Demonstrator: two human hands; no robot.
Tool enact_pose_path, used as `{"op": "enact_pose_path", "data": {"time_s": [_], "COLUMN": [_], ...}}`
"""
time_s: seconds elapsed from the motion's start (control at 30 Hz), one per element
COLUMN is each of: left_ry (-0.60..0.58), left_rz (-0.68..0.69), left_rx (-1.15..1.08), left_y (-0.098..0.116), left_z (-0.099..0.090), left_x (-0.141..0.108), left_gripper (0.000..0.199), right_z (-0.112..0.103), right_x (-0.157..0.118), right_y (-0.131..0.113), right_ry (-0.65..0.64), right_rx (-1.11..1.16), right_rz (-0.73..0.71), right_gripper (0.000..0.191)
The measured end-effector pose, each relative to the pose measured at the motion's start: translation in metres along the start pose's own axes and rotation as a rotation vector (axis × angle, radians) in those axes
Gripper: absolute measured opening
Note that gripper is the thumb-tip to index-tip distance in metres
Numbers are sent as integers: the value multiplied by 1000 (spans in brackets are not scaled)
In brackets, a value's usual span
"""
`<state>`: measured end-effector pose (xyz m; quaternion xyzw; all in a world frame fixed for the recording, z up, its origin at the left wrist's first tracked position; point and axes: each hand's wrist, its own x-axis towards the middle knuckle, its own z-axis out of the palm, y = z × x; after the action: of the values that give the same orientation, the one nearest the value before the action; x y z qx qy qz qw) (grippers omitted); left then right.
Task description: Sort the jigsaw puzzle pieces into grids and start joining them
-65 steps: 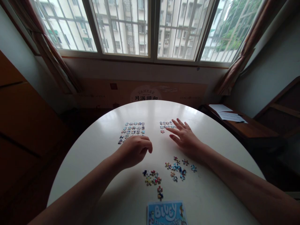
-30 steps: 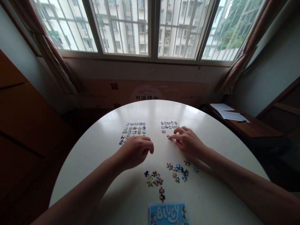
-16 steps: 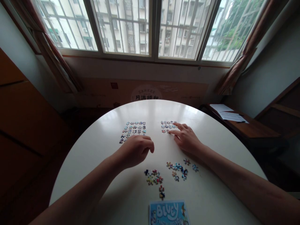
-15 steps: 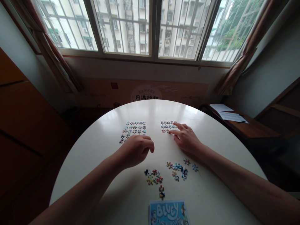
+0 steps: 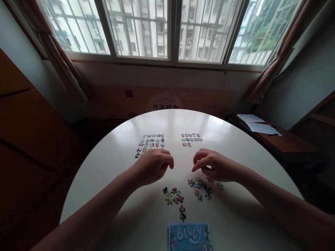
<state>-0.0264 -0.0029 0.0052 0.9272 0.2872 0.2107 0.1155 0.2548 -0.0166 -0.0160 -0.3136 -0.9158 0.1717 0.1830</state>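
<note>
My left hand (image 5: pixel 153 166) hovers with its fingers curled in, just below the left block of jigsaw pieces (image 5: pixel 154 140), hiding part of its lower rows. Whatever those fingers may hold is hidden. My right hand (image 5: pixel 217 164) is over the table with its fingers bent and apart, and no piece shows in them. Below it lies a loose pile of blue and multicoloured jigsaw pieces (image 5: pixel 200 185), partly covered at the top. Beyond it, a smaller set of jigsaw pieces (image 5: pixel 191 139) is laid out in rows. Another pile of jigsaw pieces (image 5: pixel 173 197) lies nearer me.
A blue card marked "Bluey" (image 5: pixel 191 237) lies at the near side of the round white table (image 5: pixel 104 167). Just above it are a few touching pieces (image 5: pixel 182 212). To the right, papers (image 5: pixel 263 128) rest on a brown wooden surface (image 5: pixel 290 141), below the windows.
My right hand has left the right set of rows and drawn back toward the loose pile. My left hand stays almost where it was. The view has shifted slightly.
</note>
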Motion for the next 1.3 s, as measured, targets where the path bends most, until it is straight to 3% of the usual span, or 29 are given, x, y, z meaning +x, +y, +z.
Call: {"op": "enact_pose_path", "data": {"time_s": [0.17, 0.37, 0.43, 0.67, 0.8, 1.0, 1.1, 1.3], "left_ry": [-2, -12, -16, -20, -21, -6, -2, -4], "left_rz": [10, -6, -9, -8, -10, 7, 12, 13], "left_rx": [19, 18, 18, 13, 14, 8, 8, 0], "left_y": [0, -1, -1, -1, 0, -1, -2, -1], "left_z": [1, 2, 2, 1, 1, 2, 3, 1], "left_x": [1, 0, 0, 0, 0, 1, 1, 0], "left_gripper": [36, 36, 36, 35, 35, 35, 36, 36], "right_z": [-1, 2, -2, -5, 0, 0, 0, 6], "right_x": [4, 3, 1, 1, 3, -3, -6, -4], "right_y": [-20, 5, 6, -21, -9, 42, 61, 63], "right_ry": [-152, 19, 18, -188, -93, 89, 166, 228], "right_rx": [-4, -202, -154, -28, -130, -261, -318, -387], "right_rz": [-4, 114, 81, -95, -8, 211, 237, 220], "right_gripper": [34, 37, 41, 44, 39, 38, 34, 29]}}
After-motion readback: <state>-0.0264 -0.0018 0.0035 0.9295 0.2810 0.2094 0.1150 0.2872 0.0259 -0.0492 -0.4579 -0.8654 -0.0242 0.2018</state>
